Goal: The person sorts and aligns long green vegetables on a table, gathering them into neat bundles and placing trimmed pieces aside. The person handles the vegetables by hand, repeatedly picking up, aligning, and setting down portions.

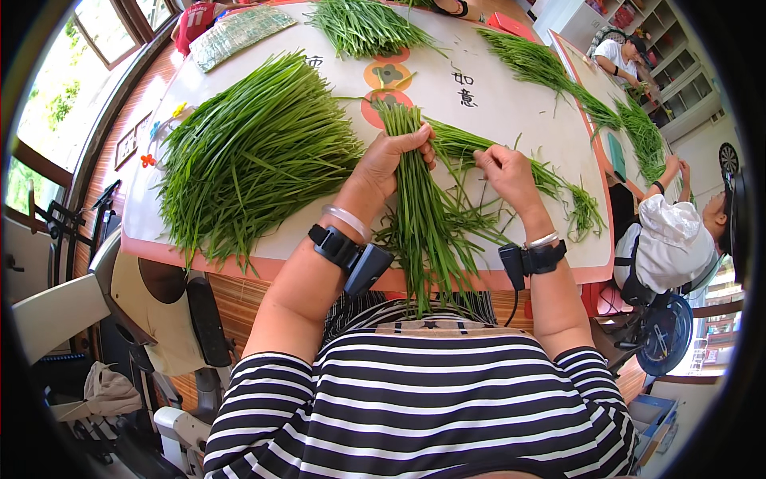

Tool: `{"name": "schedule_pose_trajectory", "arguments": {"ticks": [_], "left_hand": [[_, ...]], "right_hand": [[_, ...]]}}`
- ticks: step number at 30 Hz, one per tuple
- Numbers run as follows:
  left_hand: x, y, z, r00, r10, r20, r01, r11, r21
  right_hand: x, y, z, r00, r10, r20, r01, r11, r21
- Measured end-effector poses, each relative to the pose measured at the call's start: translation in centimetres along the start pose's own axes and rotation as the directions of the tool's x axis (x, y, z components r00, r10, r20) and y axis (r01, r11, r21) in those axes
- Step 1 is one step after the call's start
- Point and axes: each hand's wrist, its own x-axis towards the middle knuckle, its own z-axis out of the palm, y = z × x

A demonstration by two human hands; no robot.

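Note:
My left hand grips a bunch of garlic chives near its pale, even stem ends. The leaf tips hang down over the table's front edge towards my striped shirt. To the right of the bunch, my right hand is held with its fingers curled and thumb against them. Whether a thin blade is pinched there is too small to tell. Just behind that hand lies a loose row of chives, with stray leaves scattered below. A large, neatly stacked heap of chives fills the table to my left.
The table has a white printed cover with a pink border. Another chive pile and a patterned packet lie at the far side. Two people handle chives on the right. An exercise machine stands at my left.

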Motion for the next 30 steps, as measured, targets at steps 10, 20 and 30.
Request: {"name": "schedule_pose_trajectory", "arguments": {"ticks": [10, 20, 30], "left_hand": [[-0.3, 0.5, -0.1, 0.994, -0.013, 0.108, 0.004, 0.996, 0.09], [0.1, 0.2, 0.5, 0.996, -0.041, 0.084, 0.034, 0.996, 0.081], [0.4, -0.4, -0.5, 0.99, -0.01, 0.139, 0.013, 1.0, -0.025]], "right_hand": [[0.2, 1.5, 2.0, 0.986, -0.083, -0.145, 0.086, 0.996, 0.011], [0.8, -5.4, 0.0, 0.995, -0.095, 0.029, 0.06, 0.811, 0.582], [3.4, -4.1, 0.4, 0.97, -0.241, -0.017, 0.234, 0.918, 0.321]]}}
